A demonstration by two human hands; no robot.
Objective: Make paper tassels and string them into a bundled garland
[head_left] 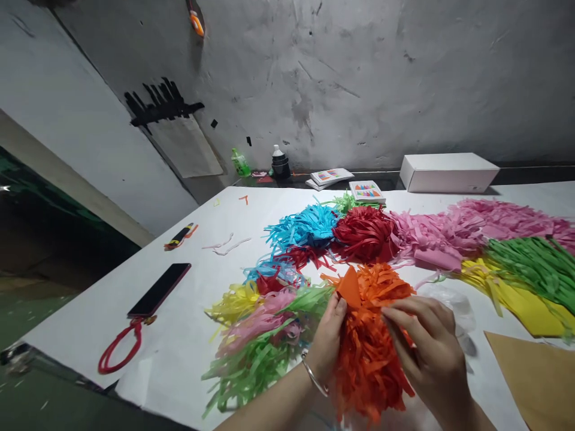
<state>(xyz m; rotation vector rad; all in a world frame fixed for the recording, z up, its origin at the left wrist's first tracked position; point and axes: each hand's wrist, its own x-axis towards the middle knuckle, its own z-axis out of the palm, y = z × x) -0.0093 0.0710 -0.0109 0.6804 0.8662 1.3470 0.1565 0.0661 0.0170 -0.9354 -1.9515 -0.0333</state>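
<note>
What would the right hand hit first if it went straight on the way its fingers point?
The right hand would likely meet the orange fringe first; they may even be touching, as depth is unclear. Beyond, toward picture left, is the left hand.

A craft workshop, seemingly — fringed paper bundles [366, 359] crowd the surface [202, 209], a scuffed wall [359, 90] beyond its far edge.

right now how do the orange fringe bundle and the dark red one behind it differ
The orange fringe bundle is between the left hand and right hand; the dark red fringe bundle sits farther back, untouched. The orange bundle stretches long, while the red one forms a rounded heap. Both are masses of thin strips.
</note>
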